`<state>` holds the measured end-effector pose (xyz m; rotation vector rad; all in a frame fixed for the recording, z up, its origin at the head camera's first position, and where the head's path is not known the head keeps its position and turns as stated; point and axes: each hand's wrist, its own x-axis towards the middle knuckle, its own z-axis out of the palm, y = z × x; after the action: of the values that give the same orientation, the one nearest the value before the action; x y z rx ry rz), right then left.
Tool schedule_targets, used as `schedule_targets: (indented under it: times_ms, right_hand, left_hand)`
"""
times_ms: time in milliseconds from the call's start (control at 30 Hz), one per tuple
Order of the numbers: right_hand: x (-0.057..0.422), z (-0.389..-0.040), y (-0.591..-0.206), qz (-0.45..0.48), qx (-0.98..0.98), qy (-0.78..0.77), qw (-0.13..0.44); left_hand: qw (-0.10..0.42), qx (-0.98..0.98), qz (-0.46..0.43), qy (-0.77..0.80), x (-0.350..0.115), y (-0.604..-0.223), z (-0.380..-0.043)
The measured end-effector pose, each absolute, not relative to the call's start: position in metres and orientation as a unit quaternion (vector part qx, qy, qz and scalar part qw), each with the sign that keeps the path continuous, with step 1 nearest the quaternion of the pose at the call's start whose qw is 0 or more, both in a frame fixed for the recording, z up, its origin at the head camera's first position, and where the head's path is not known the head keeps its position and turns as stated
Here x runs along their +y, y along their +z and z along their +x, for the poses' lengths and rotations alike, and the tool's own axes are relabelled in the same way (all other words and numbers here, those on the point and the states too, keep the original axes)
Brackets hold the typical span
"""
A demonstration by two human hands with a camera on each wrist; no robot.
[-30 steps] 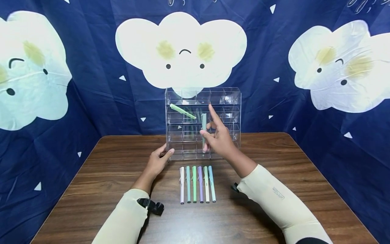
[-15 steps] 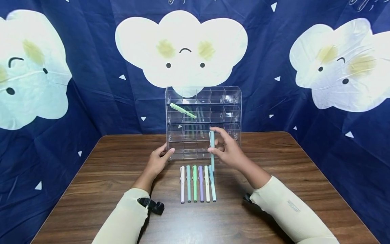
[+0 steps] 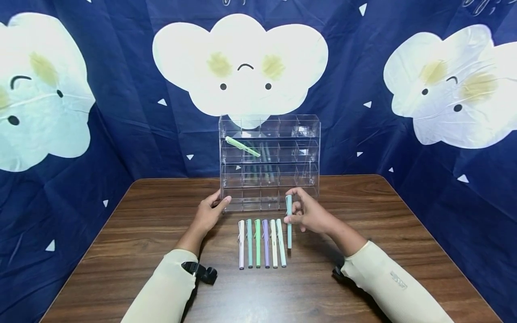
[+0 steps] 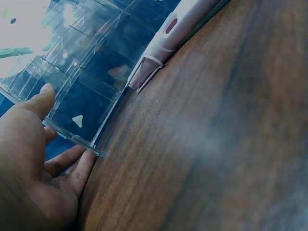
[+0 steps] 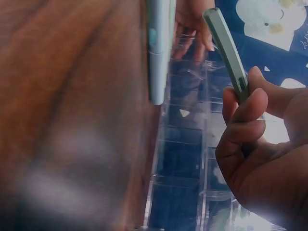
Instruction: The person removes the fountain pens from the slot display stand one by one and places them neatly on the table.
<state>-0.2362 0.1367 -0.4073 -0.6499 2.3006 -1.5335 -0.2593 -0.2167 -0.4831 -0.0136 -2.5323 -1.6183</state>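
Observation:
My right hand [image 3: 310, 214] pinches a pale teal pen [image 3: 289, 233] between thumb and fingers. The pen stands nearly upright over the table, just right of a row of capped pens. In the right wrist view its barrel [image 5: 230, 53] sticks out past the fingers. At the lower left corner of a clear acrylic rack [image 3: 250, 194], my left hand [image 3: 208, 214] grips the side, thumb in front and fingers around the edge. A light green pen [image 3: 242, 146] lies slanted in the rack's second tier from the top.
Several pens lie side by side before the rack, among them a pale pink pen [image 3: 241, 246], a bright green pen [image 3: 258, 244], a purple pen [image 3: 265, 244] and a light blue pen [image 3: 281, 244]. A dark blue cloth [image 3: 161, 134] with clouds hangs behind the wooden table [image 3: 141, 224].
My right hand has come down and to the right from the front of the rack, bringing the teal pen beside the row. The left hand has stayed at the rack's corner.

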Motion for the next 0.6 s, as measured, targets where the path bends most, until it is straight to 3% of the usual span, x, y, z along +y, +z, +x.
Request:
schedule_targets:
  times_ms: [600]
  right_hand:
    - [0.141, -0.237, -0.428, -0.237, 0.803, -0.503, 0.215]
  left_hand:
    - [0.067, -0.837, -0.005, -0.543, -0.215, -0.483, -0.259]
